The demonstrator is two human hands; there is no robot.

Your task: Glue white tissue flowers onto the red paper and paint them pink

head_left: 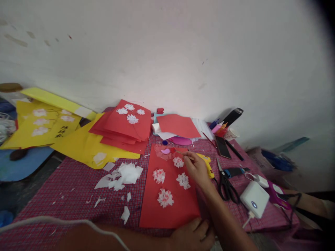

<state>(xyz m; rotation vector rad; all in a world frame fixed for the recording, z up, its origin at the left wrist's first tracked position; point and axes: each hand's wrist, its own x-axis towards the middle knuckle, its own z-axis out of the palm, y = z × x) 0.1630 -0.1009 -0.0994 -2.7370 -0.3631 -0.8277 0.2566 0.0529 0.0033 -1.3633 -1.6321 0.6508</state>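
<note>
A red sheet [154, 218] lies on the checked tablecloth with several white paper flowers on it, some marked with red or pink. My right hand [195, 166] pinches a thin brush [180, 152], its tip at red paint [172, 150] on a clear palette [159, 152] that also bears pink paint [165, 151]. The palette rests on the top of the sheet. My left hand [193, 235] lies on the sheet's lower right edge, its fingers spread a little and holding nothing.
White paper scraps [128, 174] lie left of the sheet, with stacked red sheets [131, 127] and yellow sheets [83, 146] behind. Rightward are a yellow glue gun [206, 164], scissors [225, 184], a phone [223, 146] and a white power bank [254, 198]. A cable [65, 219] crosses my left arm.
</note>
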